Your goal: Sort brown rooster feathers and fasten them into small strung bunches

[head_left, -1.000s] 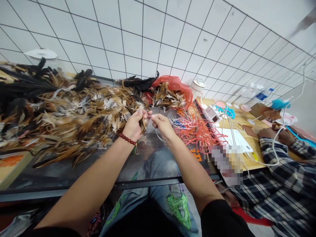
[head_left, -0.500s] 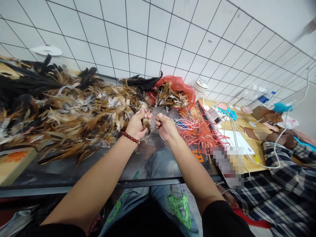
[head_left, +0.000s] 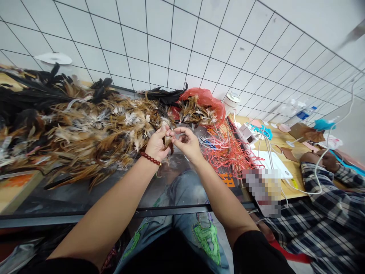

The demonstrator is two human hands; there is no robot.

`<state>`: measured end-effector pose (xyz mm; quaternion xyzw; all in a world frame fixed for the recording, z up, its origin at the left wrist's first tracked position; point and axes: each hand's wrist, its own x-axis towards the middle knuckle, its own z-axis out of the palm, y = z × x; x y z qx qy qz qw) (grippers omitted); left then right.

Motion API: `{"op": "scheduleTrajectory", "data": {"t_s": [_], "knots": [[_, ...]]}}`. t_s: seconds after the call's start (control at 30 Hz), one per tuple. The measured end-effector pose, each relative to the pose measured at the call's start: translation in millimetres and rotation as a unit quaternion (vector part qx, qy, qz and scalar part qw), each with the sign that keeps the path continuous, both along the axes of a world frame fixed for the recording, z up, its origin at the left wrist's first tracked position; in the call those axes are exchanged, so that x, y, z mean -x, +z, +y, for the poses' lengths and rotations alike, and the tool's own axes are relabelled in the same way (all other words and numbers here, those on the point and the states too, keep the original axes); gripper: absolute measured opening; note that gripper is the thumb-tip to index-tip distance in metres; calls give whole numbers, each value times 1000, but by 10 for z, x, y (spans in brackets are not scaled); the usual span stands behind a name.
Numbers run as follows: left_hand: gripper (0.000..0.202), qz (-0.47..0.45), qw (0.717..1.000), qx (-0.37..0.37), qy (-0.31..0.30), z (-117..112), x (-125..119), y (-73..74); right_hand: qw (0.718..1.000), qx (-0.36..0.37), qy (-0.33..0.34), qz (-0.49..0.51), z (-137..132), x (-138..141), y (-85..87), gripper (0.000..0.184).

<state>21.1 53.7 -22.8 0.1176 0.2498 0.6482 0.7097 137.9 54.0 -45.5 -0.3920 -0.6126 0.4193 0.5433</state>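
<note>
Feathers in the head view are filling the left of the frame, probably lying there to be within the left hand's reach. At centre, that hand is grasping a small tuft, apparently steadying it; the right hand is curving thumb and forefinger towards its fingertips, though whether they are pinching anything, I cannot tell. One red bag, upper centre, is seemingly keeping more feathers together. The wearer's two hands, one tuft and one bracelet are showing; feathers and red cords, right of centre, are lying too tangled to count.
</note>
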Motion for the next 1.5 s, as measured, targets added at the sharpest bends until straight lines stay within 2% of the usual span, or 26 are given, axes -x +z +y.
{"op": "scheduleTrajectory", "data": {"t_s": [0.1,0.23,0.33,0.5,0.67,0.77,0.87,0.93,1.1,1.2,1.3,1.4,1.5], "knots": [[29,14,1000,7,2,9,-6,-34,1000,-18,-23,10,13,-3,-5,17],[25,21,1000,-5,-22,19,10,-78,995,25,-55,74,41,-42,50,14],[23,19,999,-13,-25,28,28,-85,994,50,-73,57,73,-89,79,14],[22,23,1000,-17,-11,42,45,-76,995,65,-57,48,115,-134,46,16],[21,26,999,-29,-34,14,28,-74,987,43,-92,124,103,-100,58,17],[20,47,996,-44,-61,-30,-13,-56,967,108,-92,213,68,-58,136,18],[20,66,993,-59,-80,-79,-59,-17,948,169,-76,257,42,-38,207,16],[22,68,991,-73,-93,-104,-77,16,949,170,-76,253,43,-55,234,14],[22,70,990,-84,-90,-125,-68,72,975,97,-94,174,74,-171,297,14],[21,69,990,-82,-96,-122,-66,63,965,144,-76,207,77,-216,348,15],[21,75,989,-81,-103,-114,-82,28,953,201,-25,225,72,-215,351,16],[24,98,992,-59,-55,-102,-104,-3,961,194,-14,198,70,-199,291,21],[25,114,992,-54,-19,-93,-110,-7,976,150,-41,154,70,-185,221,24]]}}
